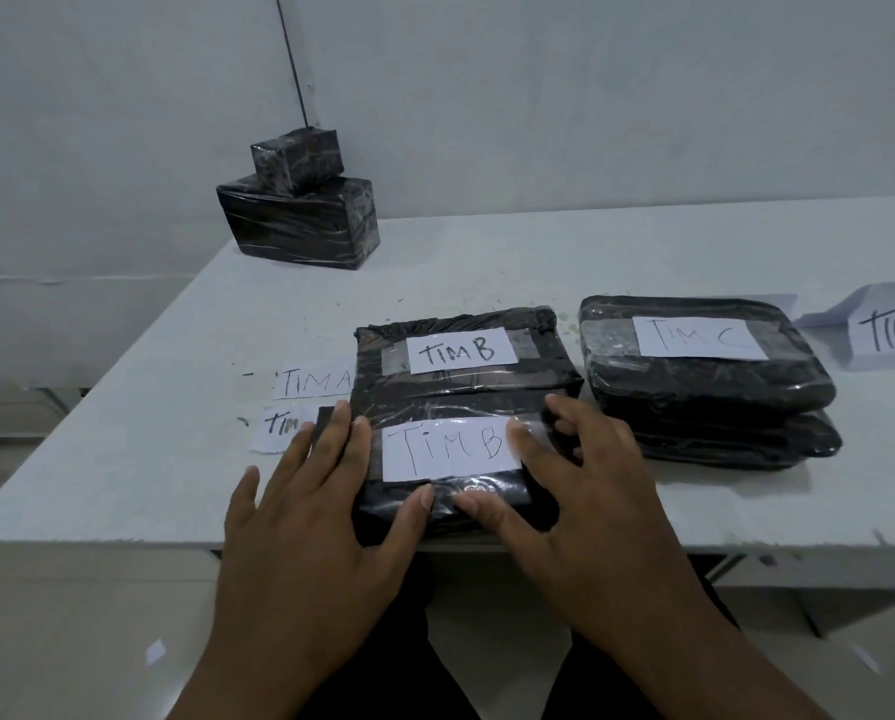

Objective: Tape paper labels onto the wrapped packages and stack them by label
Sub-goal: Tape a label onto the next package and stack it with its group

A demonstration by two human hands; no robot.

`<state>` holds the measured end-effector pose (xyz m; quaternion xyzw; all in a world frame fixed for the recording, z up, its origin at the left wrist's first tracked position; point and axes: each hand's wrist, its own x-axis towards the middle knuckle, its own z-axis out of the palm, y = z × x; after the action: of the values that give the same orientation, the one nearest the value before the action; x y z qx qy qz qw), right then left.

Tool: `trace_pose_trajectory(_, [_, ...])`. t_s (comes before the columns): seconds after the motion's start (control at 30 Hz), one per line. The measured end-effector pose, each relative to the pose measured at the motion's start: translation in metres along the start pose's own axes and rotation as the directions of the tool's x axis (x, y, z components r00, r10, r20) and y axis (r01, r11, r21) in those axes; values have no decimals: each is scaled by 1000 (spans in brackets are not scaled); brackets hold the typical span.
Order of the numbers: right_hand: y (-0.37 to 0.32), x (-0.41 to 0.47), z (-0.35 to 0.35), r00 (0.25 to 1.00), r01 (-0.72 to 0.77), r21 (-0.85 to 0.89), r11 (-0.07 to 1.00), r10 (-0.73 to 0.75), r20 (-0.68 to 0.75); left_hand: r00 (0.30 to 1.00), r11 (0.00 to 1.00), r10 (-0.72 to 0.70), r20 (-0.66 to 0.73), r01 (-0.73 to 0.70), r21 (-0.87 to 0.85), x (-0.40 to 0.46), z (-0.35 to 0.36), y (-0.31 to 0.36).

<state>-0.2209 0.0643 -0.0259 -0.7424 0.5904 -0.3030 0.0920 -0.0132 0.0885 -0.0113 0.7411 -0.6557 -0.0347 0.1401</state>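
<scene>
The white table [487,262] lies bare behind the TIM B stack [466,392], which reaches its near edge, just beside the TIM C stack [705,387]. Left hand [310,511] lies spread flat on the near package; right hand [564,485] presses its label [448,449], fingers perhaps slightly curled.

so on table [642,241]: 6 black wrapped packages, 3 of them labelled, 3 loose paper labels lying around, 2 hands

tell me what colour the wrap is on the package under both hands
Black, under glossy clear film, on the package both hands press; shows best in the head view.
</scene>
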Motion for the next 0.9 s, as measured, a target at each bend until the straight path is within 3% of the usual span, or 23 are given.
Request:
trace_pose_trajectory(0.33, [-3, 5, -13, 996, -47, 38, 998, 49, -68, 997, 997, -51, -58, 48, -56, 2, -6, -7])
trace_pose_trajectory(0.53, [-21, 41, -24, 994, 65, 70, 995, -59, -88, 994, 983, -48, -94, 31, -182, 31, -22, -18])
trace_pose_trajectory(0.7, [-45, 97, -16, 986, -88, -124, 988, 104, 130, 997, 994, -49, 53, 54, -91, 90, -28, -4])
trace_pose_trajectory(0.9, [-44, 140, 12, 890, -263, -292, 920, 348, 294, 988, 981, -81, 130, 102, -163, 121, -17, 2])
